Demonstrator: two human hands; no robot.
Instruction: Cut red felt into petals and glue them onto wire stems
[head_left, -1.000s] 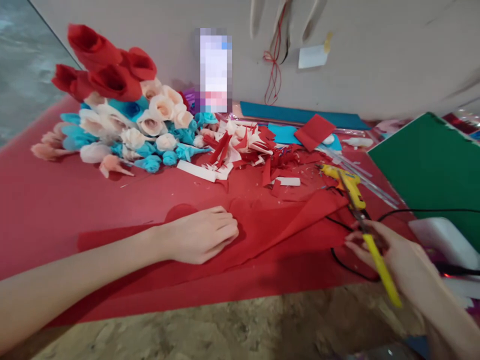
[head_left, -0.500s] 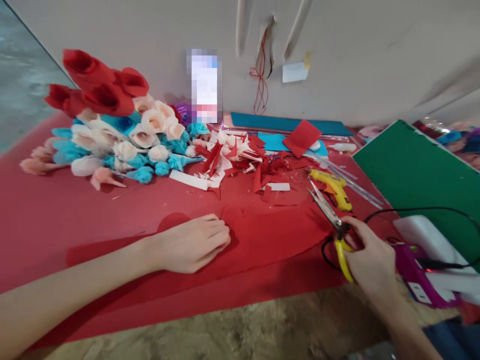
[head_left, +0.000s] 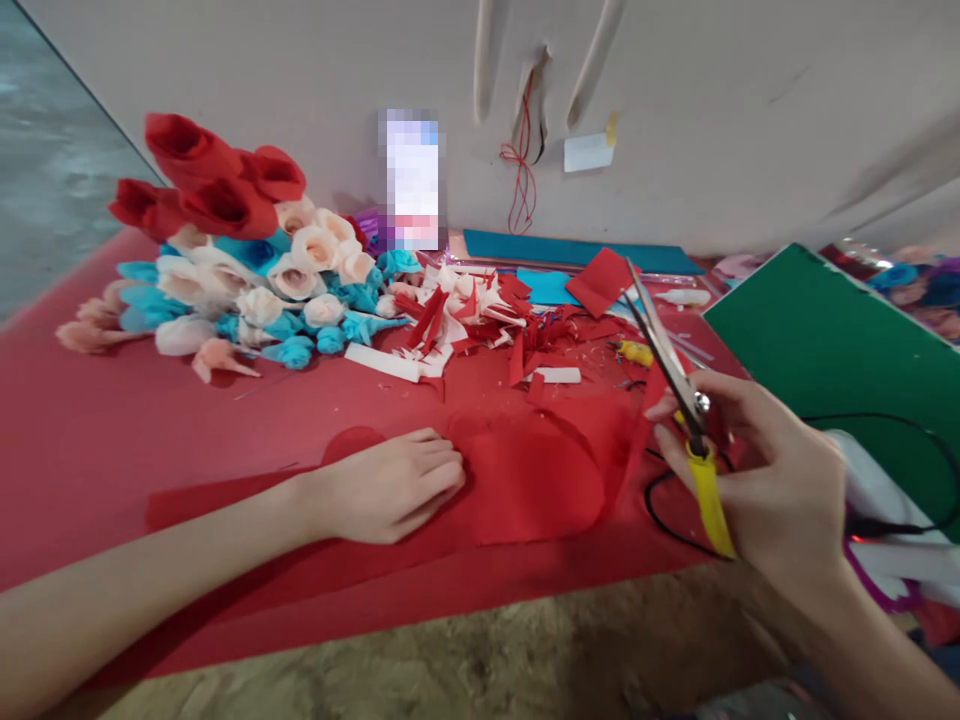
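My left hand lies knuckles-up on a thin red sheet, fingers curled and pressed down onto it; the fingertips are hidden. The sheet spreads over the red table, with a rounded outline beside that hand. In my right hand is a pair of scissors with yellow handles, its blades pointing up and away. The right fingertips also seem to pinch the sheet's raised right edge. Behind the scissors, a yellow glue gun is mostly covered.
A pile of red, white, blue and pink artificial flowers stands at the left back. Red and white scraps lie mid-table. On the right are a green board, a black cable and a white object. A blurred phone-shaped screen leans at the wall.
The right hand and scissors first came left over the sheet's right end, then rose, lifting that edge. The blades now hide much of the glue gun. My left hand stays on the sheet.
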